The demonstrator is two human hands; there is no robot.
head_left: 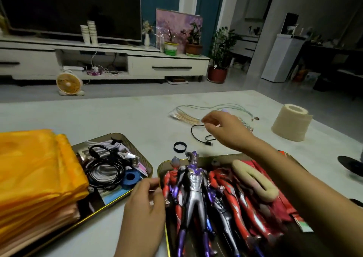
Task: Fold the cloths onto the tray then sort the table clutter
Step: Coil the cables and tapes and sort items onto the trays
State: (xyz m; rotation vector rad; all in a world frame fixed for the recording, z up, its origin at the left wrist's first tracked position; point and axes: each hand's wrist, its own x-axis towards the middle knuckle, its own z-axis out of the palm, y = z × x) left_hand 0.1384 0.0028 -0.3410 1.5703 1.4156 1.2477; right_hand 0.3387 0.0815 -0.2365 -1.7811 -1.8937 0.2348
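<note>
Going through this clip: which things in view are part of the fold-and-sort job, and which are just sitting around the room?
Job:
folded orange cloths
cable tray
toy-figure tray
loose black cable
black band
stick bundle
green cord
tissue roll

Lying about:
fan
paper cups
potted plants
television

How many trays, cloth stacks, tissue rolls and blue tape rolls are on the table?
Trays: 2 (left tray, right tray)
Cloth stack: 1
Tissue roll: 1
Blue tape roll: 1
Total: 5
</note>
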